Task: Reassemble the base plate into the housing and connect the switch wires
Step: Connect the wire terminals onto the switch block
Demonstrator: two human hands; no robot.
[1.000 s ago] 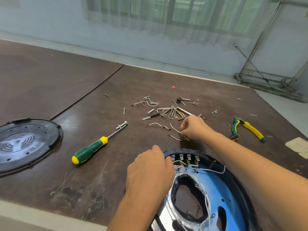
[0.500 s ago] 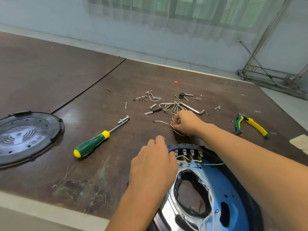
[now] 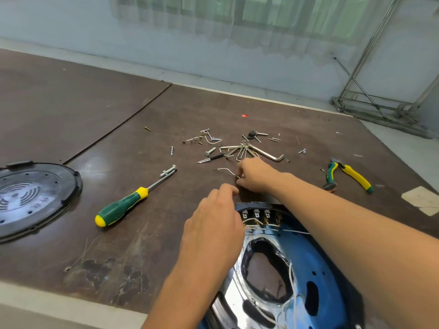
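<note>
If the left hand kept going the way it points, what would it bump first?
Most likely the right hand, which pinches a thin wire just past the fingertips of the left hand. Depth is unclear, so it might pass beside it.

Round metal housing [image 3: 306, 257] was blue inside, chrome-ringed, black-rimmed; its wires [image 3: 293, 231] white. Left of it: green screwdriver [image 3: 121, 207], yellow collar and cap, then black round cover [image 3: 35, 193] with curved-slot pattern. Right: green-yellow pliers [image 3: 354, 176]. Beyond: short whitish wire [image 3: 224, 169].
</note>
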